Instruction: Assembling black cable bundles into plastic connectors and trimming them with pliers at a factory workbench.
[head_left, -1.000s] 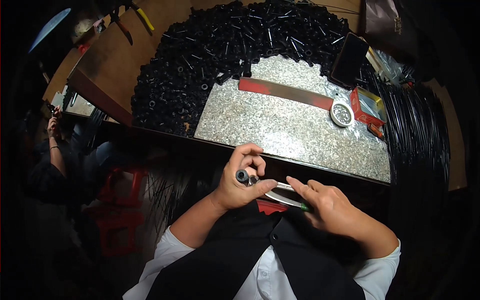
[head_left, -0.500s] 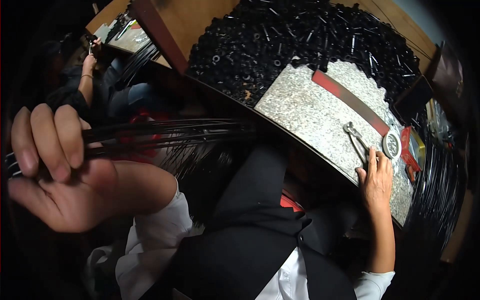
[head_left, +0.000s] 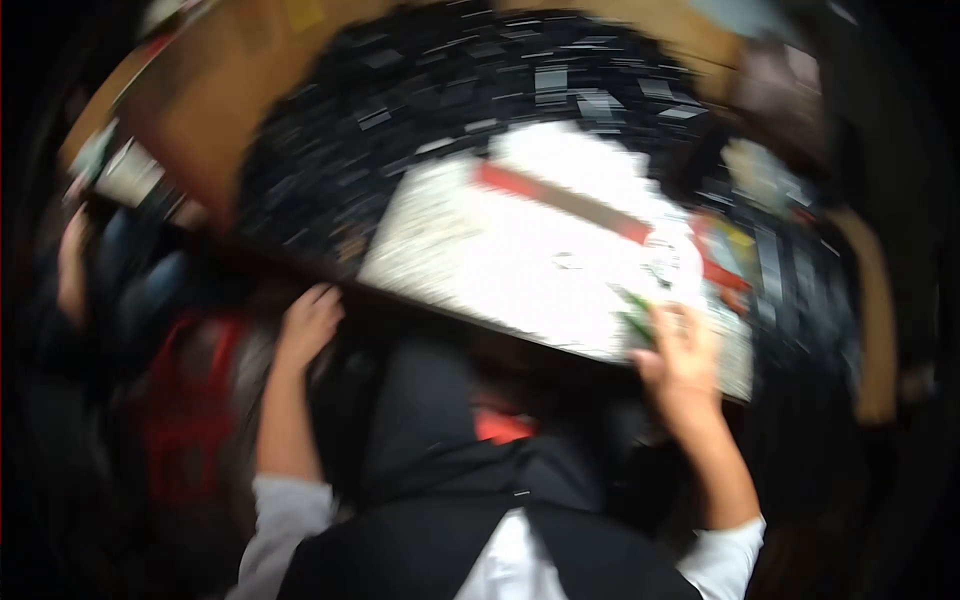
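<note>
Motion smears the whole view. My left hand [head_left: 313,322] is beside the front left edge of the table, its fingers blurred and partly bent. I see no bundle of rods in it, and cannot tell whether it holds anything small. My right hand [head_left: 685,355] is over the right part of the pale speckled board [head_left: 430,240], thumb and fingers apart. Green-handled pliers [head_left: 636,315] lie at its thumb and fingertips, their head washed out by glare. Beyond them a red and brown strip [head_left: 565,203] lies across the board.
A large heap of small black parts [head_left: 400,110] surrounds the board's far side. Beside my right hand are a pale round dish [head_left: 672,255] and a red packet [head_left: 720,250]. Dark thin rods [head_left: 800,310] lie farther right. A red plastic stool [head_left: 185,410] and another person's arm [head_left: 73,265] are at left.
My left hand has moved right to the table's edge, and the black rod bundle it held is out of sight. The view has shifted and blurred. My right hand stays by the pliers.
</note>
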